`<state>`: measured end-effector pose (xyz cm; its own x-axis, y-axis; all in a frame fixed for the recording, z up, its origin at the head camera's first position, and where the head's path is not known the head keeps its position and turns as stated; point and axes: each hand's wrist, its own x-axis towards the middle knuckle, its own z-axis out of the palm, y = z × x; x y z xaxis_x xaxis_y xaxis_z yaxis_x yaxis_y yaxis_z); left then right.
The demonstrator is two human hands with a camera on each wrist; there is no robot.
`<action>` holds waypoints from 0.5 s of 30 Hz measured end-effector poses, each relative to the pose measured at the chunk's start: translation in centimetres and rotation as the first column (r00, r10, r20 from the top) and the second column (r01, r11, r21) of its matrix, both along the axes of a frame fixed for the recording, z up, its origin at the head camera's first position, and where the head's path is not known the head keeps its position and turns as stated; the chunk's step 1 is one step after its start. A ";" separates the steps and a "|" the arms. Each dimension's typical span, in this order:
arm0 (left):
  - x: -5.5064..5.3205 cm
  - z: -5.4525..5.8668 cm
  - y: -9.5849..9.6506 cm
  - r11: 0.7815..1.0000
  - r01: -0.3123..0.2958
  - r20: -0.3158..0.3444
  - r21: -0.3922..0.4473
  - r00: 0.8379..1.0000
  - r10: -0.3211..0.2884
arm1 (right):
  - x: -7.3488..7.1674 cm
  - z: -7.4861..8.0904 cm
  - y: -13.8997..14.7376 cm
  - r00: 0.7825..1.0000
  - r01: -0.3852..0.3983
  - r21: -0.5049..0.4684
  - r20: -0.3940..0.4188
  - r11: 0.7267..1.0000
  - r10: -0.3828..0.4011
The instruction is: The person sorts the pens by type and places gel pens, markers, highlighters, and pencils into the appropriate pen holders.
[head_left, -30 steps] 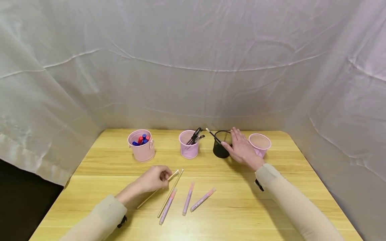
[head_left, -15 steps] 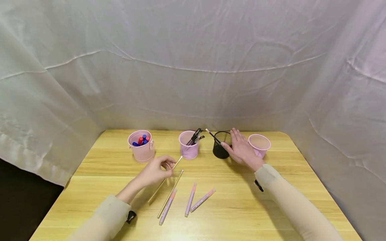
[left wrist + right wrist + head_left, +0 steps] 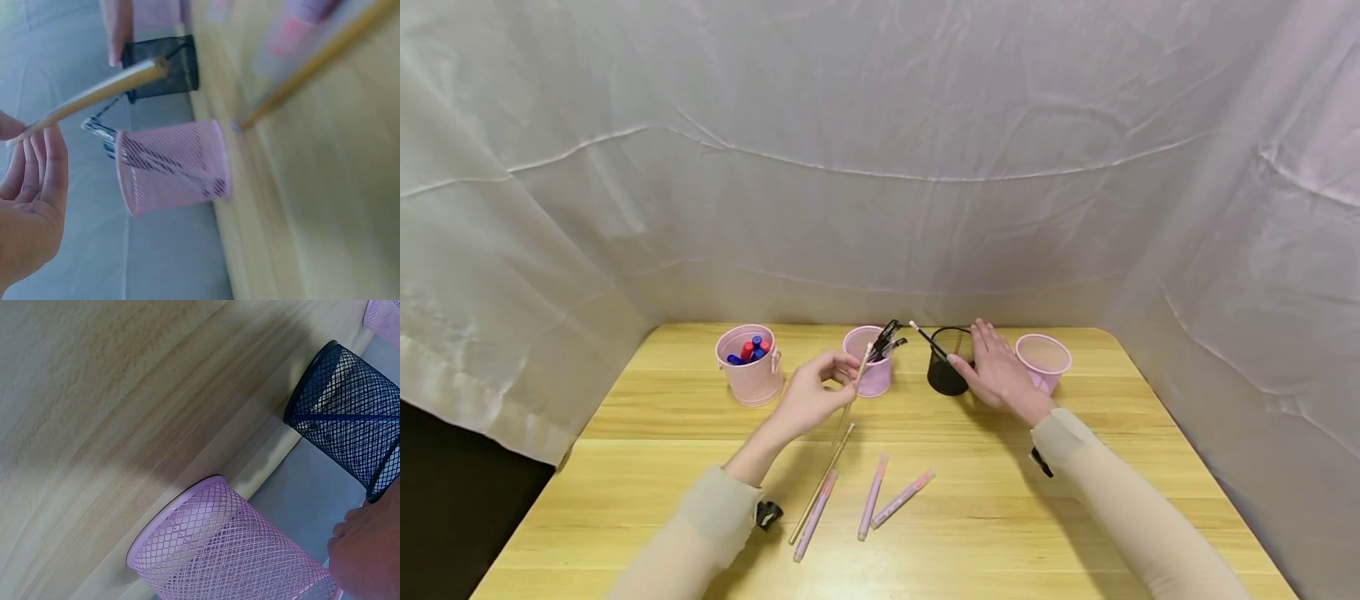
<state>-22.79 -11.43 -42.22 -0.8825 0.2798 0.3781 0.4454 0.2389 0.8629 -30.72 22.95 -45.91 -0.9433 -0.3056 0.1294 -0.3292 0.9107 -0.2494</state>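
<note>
My left hand [image 3: 815,392] pinches a gold pencil [image 3: 94,94] between thumb and fingertips, tilted with its white end up. It is raised off the table, in front of the pink mesh cup [image 3: 172,165] that holds several black pens [image 3: 886,340]. My right hand [image 3: 1000,367], fingers straight, rests at the right side of the rim of the black mesh cup [image 3: 946,379]. A black pencil [image 3: 928,340] with a white tip leans out of that cup. A second gold pencil [image 3: 822,483] lies on the table below my left hand.
Three pink-purple highlighters [image 3: 872,497] lie on the wooden table [image 3: 1000,533]. At the back left stands a pink bucket [image 3: 752,387] with several red and blue pens or markers. Another pink mesh cup [image 3: 231,550] stands right of the black one. Pale cloth [image 3: 880,225] hangs behind.
My left hand has lifted the gold pencil from the table and carried it up and to the right, toward the pink cup of black pens. My right hand has stayed at the black cup.
</note>
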 end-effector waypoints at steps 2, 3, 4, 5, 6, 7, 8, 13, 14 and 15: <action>-0.3 0.4 0.7 0.999 -0.008 -0.003 0.039 1.000 0.008 | 0.1 0.0 0.0 1.000 0.003 0.000 0.003 1.000 -0.003; -0.4 0.6 1.0 0.998 -0.012 -0.001 0.060 1.000 0.012 | 0.1 0.1 -0.1 1.000 0.003 0.001 0.004 1.000 -0.003; -0.5 0.8 1.3 0.997 -0.014 -0.002 0.078 1.000 0.015 | 0.1 0.1 -0.1 1.000 0.004 0.005 0.006 1.000 -0.004; -0.7 0.9 1.7 0.995 -0.013 -0.004 0.101 1.000 0.014 | 0.2 0.2 -0.1 1.000 0.005 0.007 0.009 1.000 -0.005; -0.8 1.1 2.0 0.992 -0.014 -0.005 0.122 1.000 0.015 | 0.2 0.2 -0.1 1.000 0.005 0.009 0.014 1.000 -0.006; -1.0 1.3 2.3 0.990 -0.017 -0.005 0.143 1.000 0.017 | 0.3 0.3 -0.2 1.000 0.004 0.009 0.016 1.000 -0.005; -1.2 1.5 2.7 0.986 -0.018 -0.004 0.164 1.000 0.019 | 0.4 0.4 -0.2 1.000 0.005 0.011 0.017 1.000 -0.005; -2.2 2.5 4.4 0.961 -0.021 0.002 0.276 1.000 0.022 | 0.5 0.6 -0.2 1.000 0.008 0.017 0.024 1.000 -0.008; -2.4 2.7 4.7 0.954 -0.020 0.000 0.298 1.000 0.021 | 0.4 0.6 -0.2 1.000 0.009 0.020 0.025 1.000 -0.009; -2.6 2.9 5.0 0.947 -0.020 -0.003 0.319 1.000 0.022 | 0.4 0.5 -0.2 1.000 0.009 0.021 0.025 1.000 -0.009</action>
